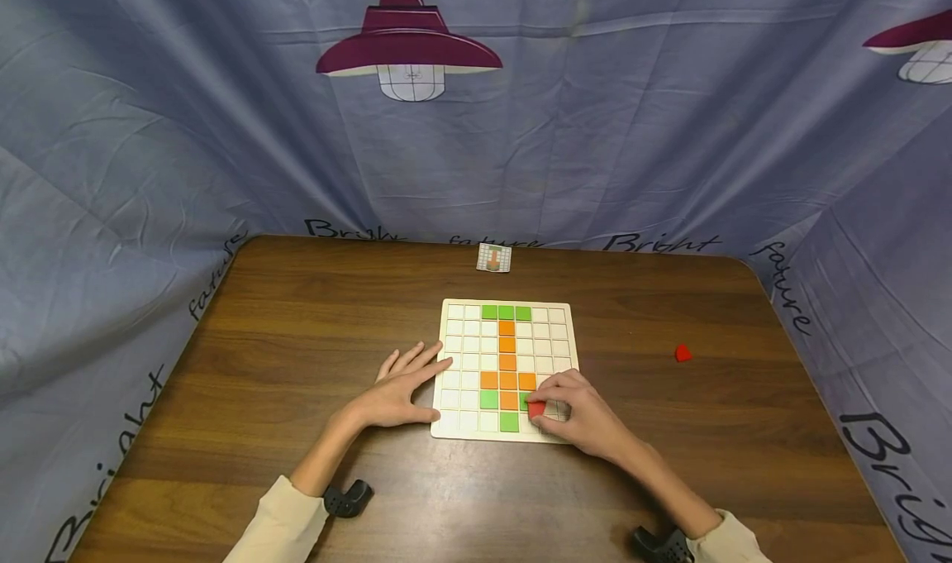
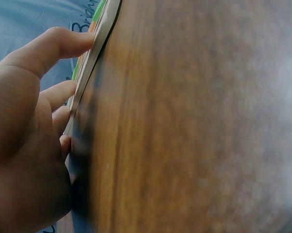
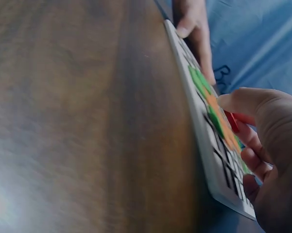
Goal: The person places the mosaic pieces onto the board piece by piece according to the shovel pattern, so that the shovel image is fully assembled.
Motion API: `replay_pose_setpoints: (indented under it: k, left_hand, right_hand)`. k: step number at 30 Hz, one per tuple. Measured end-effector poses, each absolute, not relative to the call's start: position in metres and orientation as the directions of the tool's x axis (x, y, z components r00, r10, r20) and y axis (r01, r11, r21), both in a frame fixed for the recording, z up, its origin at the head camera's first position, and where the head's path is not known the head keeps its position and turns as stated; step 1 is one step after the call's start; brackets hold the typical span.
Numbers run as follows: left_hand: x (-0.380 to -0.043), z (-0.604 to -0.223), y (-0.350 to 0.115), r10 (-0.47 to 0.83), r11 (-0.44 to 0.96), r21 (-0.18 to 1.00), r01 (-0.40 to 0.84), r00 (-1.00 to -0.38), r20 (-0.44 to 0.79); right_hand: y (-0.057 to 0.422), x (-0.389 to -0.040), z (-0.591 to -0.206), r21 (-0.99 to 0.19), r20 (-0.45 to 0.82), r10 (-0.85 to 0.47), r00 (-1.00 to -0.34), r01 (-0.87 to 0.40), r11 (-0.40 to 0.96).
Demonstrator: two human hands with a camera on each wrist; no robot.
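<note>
A white gridded board (image 1: pixel 466 356) lies on the table with orange tiles (image 1: pixel 507 344) in a column and a short cross row. Green tiles (image 1: pixel 506 312) sit along its top, and others lie near its lower end. My right hand (image 1: pixel 587 418) pinches a red tile (image 1: pixel 536 409) between thumb and fingers, low over the board beside a partly covered green tile. The right wrist view shows this red tile (image 3: pixel 231 121) tilted in the fingertips. My left hand (image 1: pixel 394 396) spreads its fingers and thumb against the board's left edge; the left wrist view shows fingertips touching that rim (image 2: pixel 98 46).
A loose red piece (image 1: pixel 683 353) lies on the brown wooden table (image 1: pixel 320 315) to the right. A small card (image 1: pixel 494 257) printed with a coloured grid pattern lies at the back edge. Blue-grey curtains (image 1: pixel 595 150) enclose the table at the back and sides.
</note>
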State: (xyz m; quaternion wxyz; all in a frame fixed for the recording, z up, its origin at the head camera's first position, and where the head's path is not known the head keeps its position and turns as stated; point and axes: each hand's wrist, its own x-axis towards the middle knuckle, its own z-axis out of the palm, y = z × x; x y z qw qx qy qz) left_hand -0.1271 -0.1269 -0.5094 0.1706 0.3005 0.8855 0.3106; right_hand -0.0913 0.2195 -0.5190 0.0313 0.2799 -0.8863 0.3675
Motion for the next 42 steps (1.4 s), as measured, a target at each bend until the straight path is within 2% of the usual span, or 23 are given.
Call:
replay_pose_setpoints:
  k: [12, 21, 42]
  left_hand:
    - [-0.128, -0.512, -0.128, 0.640, 0.621, 0.652, 0.434, -0.761, -0.103]
    - [-0.127, -0.510, -0.127, 0.638, 0.621, 0.657, 0.427, -0.762, -0.108]
    - [-0.128, -0.510, -0.127, 0.640, 0.623, 0.655, 0.428, -0.760, -0.112]
  right_hand:
    - [0.213, -0.084, -0.525, -0.579, 0.311, -0.516, -0.798, -0.590, 0.563]
    - [0.211, -0.081, -0.524, -0.582, 0.273, -0.515, -0.813, -0.566, 0.585]
    - [0.208, -0.079, -0.526, -0.585, 0.292, -0.490, -0.821, -0.559, 0.587]
